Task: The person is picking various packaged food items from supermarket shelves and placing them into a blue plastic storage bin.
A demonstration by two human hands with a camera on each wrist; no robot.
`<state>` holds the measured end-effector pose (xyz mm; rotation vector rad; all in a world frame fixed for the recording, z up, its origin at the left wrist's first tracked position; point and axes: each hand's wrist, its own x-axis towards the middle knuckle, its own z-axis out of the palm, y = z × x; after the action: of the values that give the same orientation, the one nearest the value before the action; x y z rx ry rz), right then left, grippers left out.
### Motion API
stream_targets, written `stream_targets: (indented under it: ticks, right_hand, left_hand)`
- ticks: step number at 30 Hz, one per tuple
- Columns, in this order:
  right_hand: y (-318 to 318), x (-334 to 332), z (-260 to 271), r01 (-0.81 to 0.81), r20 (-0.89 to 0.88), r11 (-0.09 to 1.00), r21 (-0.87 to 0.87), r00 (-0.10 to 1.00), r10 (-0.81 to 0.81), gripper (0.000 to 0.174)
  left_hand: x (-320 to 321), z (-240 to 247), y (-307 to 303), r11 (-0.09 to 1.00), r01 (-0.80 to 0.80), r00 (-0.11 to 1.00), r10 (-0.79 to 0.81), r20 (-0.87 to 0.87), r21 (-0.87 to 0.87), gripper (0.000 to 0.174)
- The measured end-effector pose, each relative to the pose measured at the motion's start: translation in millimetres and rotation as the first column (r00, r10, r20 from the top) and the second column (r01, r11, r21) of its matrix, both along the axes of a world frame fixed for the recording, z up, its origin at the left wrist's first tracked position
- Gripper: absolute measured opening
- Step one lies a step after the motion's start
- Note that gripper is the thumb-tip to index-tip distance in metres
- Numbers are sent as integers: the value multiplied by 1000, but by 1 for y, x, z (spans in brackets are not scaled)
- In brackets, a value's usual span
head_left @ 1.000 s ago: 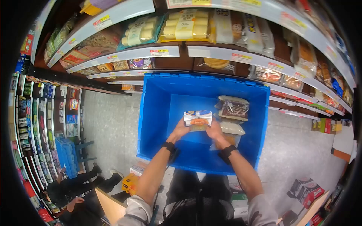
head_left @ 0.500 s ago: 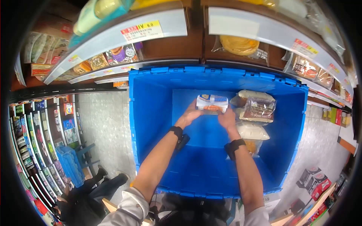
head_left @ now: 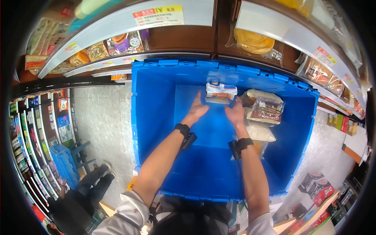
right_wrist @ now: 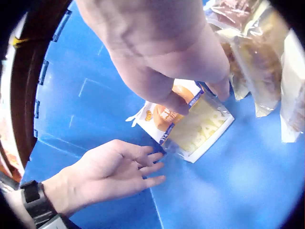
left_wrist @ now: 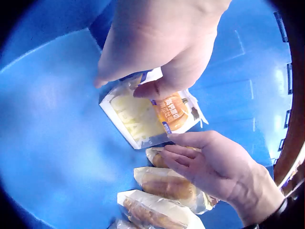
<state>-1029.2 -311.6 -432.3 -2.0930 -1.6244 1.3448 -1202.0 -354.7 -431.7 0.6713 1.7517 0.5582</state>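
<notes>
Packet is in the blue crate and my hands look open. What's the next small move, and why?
Probably lift the left hand and right hand out of the crate. Their fingers are straight and grip nothing, and the packet lies on the crate floor beside the other bags.

A blue crate (head_left: 156, 117) carried the goods. On its floor a packet (head_left: 221, 92) with an orange label lay at the far wall. Just beside it, bags (head_left: 263, 110) of bread lay in a row along the right wall, touching one another.
</notes>
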Motion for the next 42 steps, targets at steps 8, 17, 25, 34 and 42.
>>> stream_targets:
  ticks: [8, 17, 25, 34, 42]
  right_hand:
    - [-54, 52, 114, -265, -271, 956, -125, 936, 224, 53]
    - [-173, 130, 290, 111, -402, 991, -80, 906, -134, 35]
    - [-235, 186, 322, 62, -422, 998, -11, 905, -61, 38]
    - [-318, 349, 347, -16, -386, 970, 242, 916, 111, 35]
    - [-399, 514, 351, 164, -363, 971, 175, 927, -91, 34]
  left_hand:
    - [13, 120, -65, 992, 0, 971, -29, 236, 125, 54]
    - [51, 251, -167, 927, 254, 851, -351, 392, 278, 43]
    - [103, 309, -231, 868, 310, 870, -424, 254, 389, 41]
    - [266, 318, -298, 828, 323, 871, -450, 200, 458, 39]
    - [403, 326, -331, 722, 490, 774, -618, 137, 490, 35]
